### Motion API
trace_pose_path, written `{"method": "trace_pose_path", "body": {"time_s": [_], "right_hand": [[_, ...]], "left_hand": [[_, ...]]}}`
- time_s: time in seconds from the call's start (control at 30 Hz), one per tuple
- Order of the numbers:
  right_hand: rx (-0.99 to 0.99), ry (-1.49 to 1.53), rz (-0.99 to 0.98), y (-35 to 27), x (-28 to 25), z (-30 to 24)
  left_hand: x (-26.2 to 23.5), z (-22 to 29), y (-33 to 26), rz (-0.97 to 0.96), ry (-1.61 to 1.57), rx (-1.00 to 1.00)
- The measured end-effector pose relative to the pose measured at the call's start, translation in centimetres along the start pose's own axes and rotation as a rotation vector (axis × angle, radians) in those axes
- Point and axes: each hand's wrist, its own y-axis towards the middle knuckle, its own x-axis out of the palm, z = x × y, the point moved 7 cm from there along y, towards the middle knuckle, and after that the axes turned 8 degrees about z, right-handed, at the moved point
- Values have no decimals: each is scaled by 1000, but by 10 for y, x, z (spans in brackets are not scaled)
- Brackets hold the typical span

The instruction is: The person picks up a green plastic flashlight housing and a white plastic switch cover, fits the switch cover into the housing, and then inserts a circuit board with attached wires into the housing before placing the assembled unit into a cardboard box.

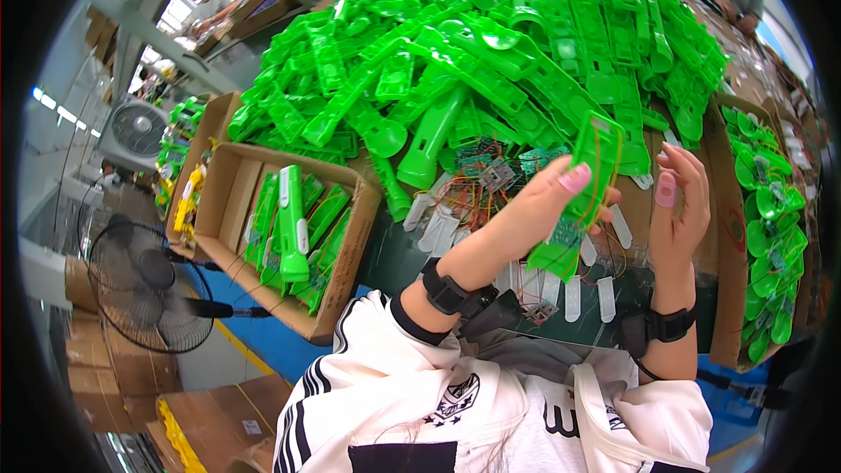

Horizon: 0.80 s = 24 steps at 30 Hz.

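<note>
Glossy, translucent green plastic shell (589, 188); heaped green plastic parts (491, 52), smooth and shiny; matt brown cardboard box (350, 245); white plastic strips (571, 298), smooth; black cloth wrist straps (448, 291); wire-grille metal fan (144, 285).

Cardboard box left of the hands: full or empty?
Partly full. The cardboard box holds green plastic pieces stacked along its middle, with bare cardboard floor showing at its left side.
</note>
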Motion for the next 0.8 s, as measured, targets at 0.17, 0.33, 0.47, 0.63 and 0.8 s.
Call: {"method": "trace_pose_path", "body": {"time_s": [0.17,0.33,0.47,0.63,0.8], "right_hand": [[-43,43,-8,-3,-4,-8],[-91,151,-48,-9,1,-26],[-97,248,-2,-10,-5,-25],[-139,271,6,-10,-11,-35],[-119,216,43,-7,-14,-19]], "left_hand": [[-35,52,-46,206,-39,171],[-72,108,-154,585,386,433],[-140,147,-221,873,1131,380],[-213,184,-258,958,1374,256],[-187,223,-245,1113,1728,440]]}}
